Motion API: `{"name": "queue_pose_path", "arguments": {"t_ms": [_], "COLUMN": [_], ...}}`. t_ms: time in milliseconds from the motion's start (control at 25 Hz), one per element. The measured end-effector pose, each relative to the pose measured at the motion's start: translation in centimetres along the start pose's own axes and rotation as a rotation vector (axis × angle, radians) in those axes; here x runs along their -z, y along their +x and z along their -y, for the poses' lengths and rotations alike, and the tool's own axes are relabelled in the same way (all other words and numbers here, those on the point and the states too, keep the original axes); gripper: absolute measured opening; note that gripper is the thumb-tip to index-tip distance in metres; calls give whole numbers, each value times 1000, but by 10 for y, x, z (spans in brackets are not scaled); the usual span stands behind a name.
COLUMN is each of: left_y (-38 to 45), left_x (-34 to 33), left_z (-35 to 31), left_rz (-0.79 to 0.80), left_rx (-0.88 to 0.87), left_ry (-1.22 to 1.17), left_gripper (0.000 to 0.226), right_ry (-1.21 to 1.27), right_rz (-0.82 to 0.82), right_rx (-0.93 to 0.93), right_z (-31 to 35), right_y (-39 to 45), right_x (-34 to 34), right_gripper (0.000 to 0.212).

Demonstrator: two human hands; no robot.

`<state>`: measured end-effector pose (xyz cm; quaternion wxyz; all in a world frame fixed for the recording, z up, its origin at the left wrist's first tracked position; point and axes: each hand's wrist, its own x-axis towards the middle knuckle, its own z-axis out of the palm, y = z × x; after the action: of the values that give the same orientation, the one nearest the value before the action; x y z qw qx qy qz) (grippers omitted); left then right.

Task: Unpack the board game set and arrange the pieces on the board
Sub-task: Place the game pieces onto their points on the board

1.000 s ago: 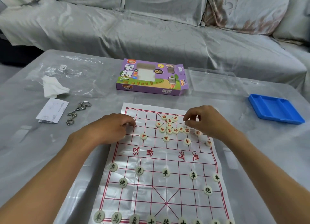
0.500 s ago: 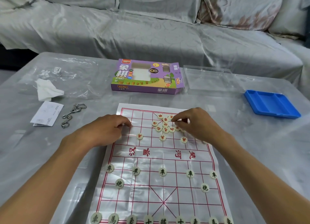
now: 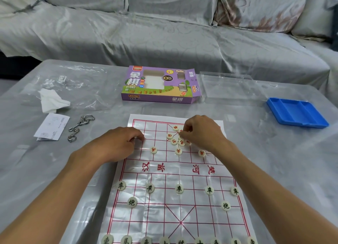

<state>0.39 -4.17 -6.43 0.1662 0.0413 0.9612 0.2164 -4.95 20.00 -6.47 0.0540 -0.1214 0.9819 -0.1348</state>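
Observation:
The white board [image 3: 164, 212] with its red grid lies in front of me. Black-lettered pieces [image 3: 178, 189] stand in rows on the near half. Red-lettered pieces [image 3: 173, 141] are bunched at the far middle, and three of them [image 3: 153, 150] sit spaced along one line. My left hand [image 3: 118, 143] rests on the board's far left, with thumb and fingers pinched together as on a small piece that they hide. My right hand [image 3: 203, 134] reaches into the bunch and pinches one red-lettered piece at its fingertips.
Beyond the board are the purple game box [image 3: 159, 84] and a clear plastic lid [image 3: 228, 86]. A blue tray [image 3: 296, 112] lies far right. At the left are a tissue [image 3: 51, 99], a paper slip [image 3: 52, 125], a metal ring puzzle [image 3: 80, 126] and a plastic bag [image 3: 82, 83]. A covered sofa [image 3: 164, 33] stands behind.
My right hand has moved left from the bunch's right side to over its middle. My left hand has stayed where it was.

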Motion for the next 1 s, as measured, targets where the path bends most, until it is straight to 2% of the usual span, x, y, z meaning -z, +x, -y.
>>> {"name": "queue_pose_path", "arguments": {"t_ms": [240,400,560,720,1000], "left_y": [-2,-2,-2,-1,-3], "left_x": [0,1,0,-1,0], "left_z": [-4,-5,-3,-2,-5], "left_rz": [-15,-11,-3,4,9], "left_rx": [-2,-4,1,12,32], "left_ry": [7,12,17,20,-70], "left_gripper": [35,33,32,35,37], "right_ry": [-66,-35,14,51,50], "right_rz": [2,-9,-126,-156,-146], "right_rx": [-95,-100,113,343,374], "right_z": [3,2,4,7,16], "right_y": [1,0,-8,-10,-7], "right_x": [-11,-11,-6,-7,-10], "right_gripper": [36,28,23,24,24]}}
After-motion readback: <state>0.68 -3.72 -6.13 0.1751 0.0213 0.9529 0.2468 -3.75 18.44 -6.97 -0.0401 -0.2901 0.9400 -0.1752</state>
